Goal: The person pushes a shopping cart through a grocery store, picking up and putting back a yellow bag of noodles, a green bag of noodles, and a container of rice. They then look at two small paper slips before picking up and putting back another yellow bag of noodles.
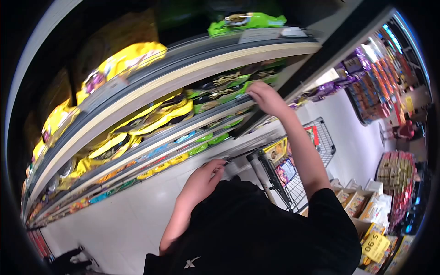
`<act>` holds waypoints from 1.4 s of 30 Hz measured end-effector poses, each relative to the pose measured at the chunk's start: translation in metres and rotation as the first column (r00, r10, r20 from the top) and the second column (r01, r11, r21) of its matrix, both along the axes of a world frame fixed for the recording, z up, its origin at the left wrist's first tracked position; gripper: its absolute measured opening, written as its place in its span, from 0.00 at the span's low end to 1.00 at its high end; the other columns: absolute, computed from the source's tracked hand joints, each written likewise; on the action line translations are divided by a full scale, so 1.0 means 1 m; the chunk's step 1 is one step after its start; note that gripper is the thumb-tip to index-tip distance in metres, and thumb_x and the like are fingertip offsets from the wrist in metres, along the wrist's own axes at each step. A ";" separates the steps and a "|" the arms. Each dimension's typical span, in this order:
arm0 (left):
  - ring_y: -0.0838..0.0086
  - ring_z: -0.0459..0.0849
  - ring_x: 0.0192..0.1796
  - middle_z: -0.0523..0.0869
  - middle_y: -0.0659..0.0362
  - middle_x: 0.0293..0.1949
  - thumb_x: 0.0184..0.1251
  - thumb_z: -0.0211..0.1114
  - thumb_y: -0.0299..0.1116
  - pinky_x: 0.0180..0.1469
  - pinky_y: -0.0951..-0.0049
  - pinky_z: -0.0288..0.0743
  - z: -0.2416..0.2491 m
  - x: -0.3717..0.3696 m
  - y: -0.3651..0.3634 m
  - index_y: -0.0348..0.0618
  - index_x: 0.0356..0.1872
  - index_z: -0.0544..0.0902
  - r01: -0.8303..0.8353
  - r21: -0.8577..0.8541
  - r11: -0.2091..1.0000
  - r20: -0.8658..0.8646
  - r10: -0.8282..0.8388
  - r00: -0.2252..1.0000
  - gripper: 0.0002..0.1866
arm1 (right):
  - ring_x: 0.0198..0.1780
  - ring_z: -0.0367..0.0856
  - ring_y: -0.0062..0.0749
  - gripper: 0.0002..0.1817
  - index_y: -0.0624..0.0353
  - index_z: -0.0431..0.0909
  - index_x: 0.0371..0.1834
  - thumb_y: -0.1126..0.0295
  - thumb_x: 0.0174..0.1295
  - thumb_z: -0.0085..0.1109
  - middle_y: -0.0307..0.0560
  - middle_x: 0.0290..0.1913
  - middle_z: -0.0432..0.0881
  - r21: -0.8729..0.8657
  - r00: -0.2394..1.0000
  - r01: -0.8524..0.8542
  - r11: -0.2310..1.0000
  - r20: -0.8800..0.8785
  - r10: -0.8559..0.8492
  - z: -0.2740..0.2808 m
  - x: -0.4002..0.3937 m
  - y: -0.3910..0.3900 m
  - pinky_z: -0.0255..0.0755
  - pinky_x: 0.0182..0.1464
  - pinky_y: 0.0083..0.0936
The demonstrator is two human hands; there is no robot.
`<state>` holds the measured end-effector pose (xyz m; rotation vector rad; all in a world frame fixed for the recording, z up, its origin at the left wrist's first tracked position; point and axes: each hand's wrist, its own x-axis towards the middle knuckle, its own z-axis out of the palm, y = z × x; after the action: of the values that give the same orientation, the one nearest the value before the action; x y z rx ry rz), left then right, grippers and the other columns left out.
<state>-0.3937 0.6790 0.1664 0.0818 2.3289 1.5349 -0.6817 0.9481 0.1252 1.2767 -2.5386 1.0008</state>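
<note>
My right hand point(268, 99) reaches up to a shelf on the right, its fingers closed at the edge of a green and black packaged bag point(220, 91). The fingertips are partly hidden against the bag and the shelf edge point(211, 111). Lower and to the left, my left hand point(201, 181) is held in front of my black shirt point(256, 229) with curled fingers. A small dark thing point(228, 160) shows at its fingertips, too blurred to name. Yellow and black bags point(160, 114) lie along the same shelf, left of the green ones.
A wire shopping cart point(298, 183) with colourful packages stands to the right, near my right forearm. Above my hands runs another shelf edge point(183, 68) with yellow bags point(133, 57). Boxed goods point(357, 204) and a yellow price sign point(376, 247) are at lower right.
</note>
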 end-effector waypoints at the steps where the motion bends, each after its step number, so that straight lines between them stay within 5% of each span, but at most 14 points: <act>1: 0.62 0.92 0.55 0.92 0.50 0.49 0.82 0.63 0.28 0.60 0.68 0.81 -0.002 0.000 -0.001 0.35 0.63 0.82 0.006 -0.005 1.000 -0.010 -0.006 1.000 0.14 | 0.51 0.82 0.56 0.05 0.63 0.82 0.46 0.76 0.71 0.62 0.55 0.44 0.83 0.011 1.000 0.031 0.999 0.003 -0.031 -0.007 0.000 0.000 0.78 0.57 0.44; 3: 0.62 0.92 0.55 0.92 0.50 0.49 0.82 0.63 0.28 0.60 0.67 0.81 -0.004 -0.006 0.004 0.35 0.63 0.82 0.087 0.017 0.996 -0.048 -0.086 0.995 0.14 | 0.56 0.83 0.54 0.07 0.62 0.84 0.45 0.73 0.69 0.60 0.54 0.48 0.85 0.075 0.991 0.026 0.997 -0.134 -0.016 -0.016 0.000 0.002 0.78 0.61 0.47; 6: 0.56 0.92 0.52 0.92 0.47 0.48 0.81 0.64 0.30 0.57 0.64 0.83 -0.010 -0.004 0.005 0.37 0.62 0.82 0.023 0.017 1.000 -0.067 -0.022 0.998 0.15 | 0.55 0.82 0.50 0.07 0.57 0.84 0.46 0.69 0.69 0.61 0.50 0.48 0.83 0.059 0.983 0.162 0.985 -0.096 -0.156 -0.026 0.017 0.002 0.73 0.63 0.44; 9: 0.59 0.92 0.54 0.93 0.47 0.49 0.81 0.64 0.30 0.58 0.64 0.82 -0.015 -0.004 0.002 0.36 0.63 0.82 -0.007 -0.008 1.000 -0.035 0.007 0.999 0.15 | 0.58 0.80 0.51 0.12 0.59 0.85 0.52 0.74 0.66 0.62 0.51 0.49 0.82 -0.042 0.943 0.235 0.971 -0.232 -0.238 -0.029 0.029 -0.001 0.71 0.69 0.48; 13: 0.58 0.92 0.56 0.93 0.46 0.51 0.82 0.63 0.31 0.61 0.64 0.81 -0.013 -0.008 0.002 0.37 0.65 0.82 0.028 -0.052 0.998 0.031 -0.026 0.999 0.17 | 0.66 0.79 0.53 0.18 0.58 0.83 0.59 0.77 0.65 0.63 0.52 0.57 0.82 -0.001 0.904 0.370 0.929 -0.230 -0.360 -0.033 0.045 -0.008 0.69 0.76 0.51; 19: 0.59 0.92 0.57 0.92 0.46 0.52 0.81 0.63 0.30 0.62 0.64 0.81 -0.016 -0.016 0.007 0.36 0.64 0.81 0.103 -0.083 0.991 0.037 -0.100 0.994 0.16 | 0.67 0.78 0.57 0.25 0.60 0.81 0.61 0.83 0.57 0.59 0.56 0.58 0.81 -0.206 0.808 0.532 0.821 -0.167 -0.565 -0.043 0.076 -0.011 0.71 0.74 0.51; 24: 0.59 0.93 0.56 0.92 0.46 0.53 0.81 0.63 0.30 0.60 0.63 0.83 -0.030 -0.020 0.014 0.38 0.65 0.81 0.172 -0.093 0.981 0.104 -0.163 0.981 0.17 | 0.62 0.80 0.59 0.22 0.59 0.79 0.58 0.84 0.59 0.61 0.56 0.57 0.81 -0.240 0.920 0.388 0.890 0.044 -0.389 -0.066 0.133 0.002 0.75 0.67 0.48; 29: 0.58 0.92 0.58 0.92 0.46 0.55 0.81 0.64 0.33 0.61 0.62 0.83 -0.034 -0.030 0.025 0.38 0.64 0.82 0.271 -0.116 0.956 0.093 -0.261 0.961 0.17 | 0.55 0.82 0.56 0.16 0.58 0.80 0.54 0.82 0.62 0.61 0.53 0.49 0.83 -0.302 0.905 0.422 0.855 0.191 -0.379 -0.051 0.123 0.011 0.78 0.58 0.46; 32: 0.56 0.92 0.58 0.92 0.45 0.55 0.80 0.65 0.33 0.61 0.61 0.82 -0.019 -0.038 0.034 0.36 0.64 0.82 0.311 -0.152 0.938 0.037 -0.309 0.950 0.18 | 0.48 0.86 0.53 0.11 0.60 0.81 0.54 0.78 0.71 0.60 0.54 0.47 0.84 -0.403 0.882 0.471 0.785 0.187 -0.433 -0.012 0.103 0.009 0.81 0.52 0.41; 37: 0.54 0.91 0.56 0.91 0.44 0.53 0.81 0.65 0.33 0.61 0.61 0.82 -0.012 -0.037 0.037 0.35 0.65 0.81 0.292 -0.117 0.949 -0.019 -0.296 0.955 0.18 | 0.41 0.86 0.30 0.15 0.62 0.78 0.64 0.77 0.77 0.57 0.47 0.44 0.87 -0.642 0.905 0.420 0.642 0.353 -0.239 0.078 0.085 -0.005 0.80 0.47 0.29; 38: 0.63 0.91 0.55 0.92 0.49 0.53 0.81 0.65 0.31 0.61 0.64 0.82 -0.013 -0.035 0.035 0.37 0.66 0.81 0.292 -0.132 0.947 -0.018 -0.297 0.955 0.18 | 0.40 0.84 0.26 0.18 0.63 0.75 0.68 0.77 0.77 0.58 0.46 0.42 0.87 -0.668 0.925 0.376 0.642 0.314 -0.214 0.095 0.083 -0.008 0.79 0.47 0.27; 42: 0.64 0.91 0.55 0.92 0.50 0.53 0.81 0.65 0.32 0.61 0.65 0.82 -0.021 -0.022 0.028 0.37 0.66 0.81 0.227 -0.105 0.968 0.053 -0.223 0.973 0.18 | 0.43 0.87 0.27 0.19 0.64 0.75 0.70 0.78 0.78 0.55 0.45 0.44 0.86 -0.641 0.922 0.334 0.692 0.374 -0.099 0.130 0.080 -0.026 0.81 0.49 0.26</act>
<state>-0.4156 0.7068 0.1449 0.2755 2.2788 1.2843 -0.6020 0.9221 0.2550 0.6025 -2.0364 1.9640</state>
